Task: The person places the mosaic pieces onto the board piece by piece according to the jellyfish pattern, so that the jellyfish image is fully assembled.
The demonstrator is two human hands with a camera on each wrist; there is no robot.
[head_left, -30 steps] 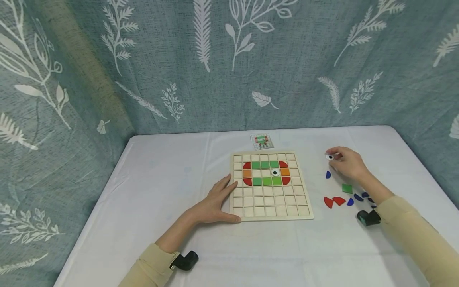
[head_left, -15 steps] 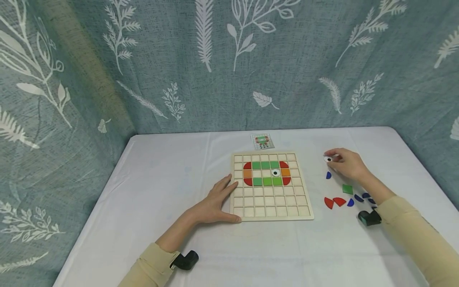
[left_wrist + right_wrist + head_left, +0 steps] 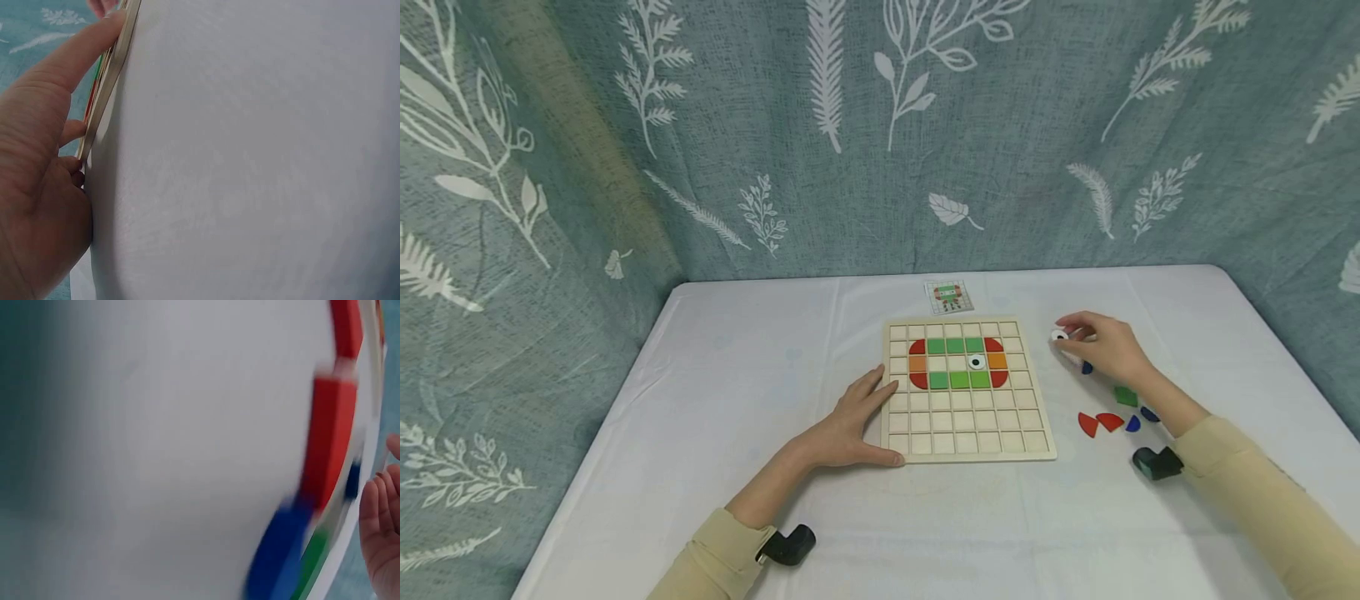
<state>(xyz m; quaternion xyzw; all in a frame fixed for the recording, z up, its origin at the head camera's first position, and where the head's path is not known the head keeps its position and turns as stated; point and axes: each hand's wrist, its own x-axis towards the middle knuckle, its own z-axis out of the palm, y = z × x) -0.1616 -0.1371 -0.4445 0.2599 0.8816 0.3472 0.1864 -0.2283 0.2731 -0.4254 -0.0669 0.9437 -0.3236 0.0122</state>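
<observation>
My left hand (image 3: 850, 427) rests against the left edge of a wooden grid board (image 3: 964, 422), fingers spread and touching its rim. In the left wrist view, the thumb lies along the board's edge. My right hand (image 3: 1108, 348) pinches a white round eye tile (image 3: 1058, 334) between thumb and fingers, above the table right of the board. On the board, red corner pieces (image 3: 917, 380), orange squares (image 3: 997, 360) and green squares (image 3: 954, 345) frame one eye tile (image 3: 976, 362). The right wrist view is blurred and does not show the held tile.
A small pattern card (image 3: 949, 296) lies behind the board. To its right are red quarter pieces (image 3: 1109, 422), a green square (image 3: 1126, 396) and several blue pieces (image 3: 1133, 423), some hidden by the right arm. A patterned curtain (image 3: 865, 208) hangs behind the white table.
My right hand has moved left toward the board with the eye tile, now partly covering one blue piece. The left hand and the board have stayed in place.
</observation>
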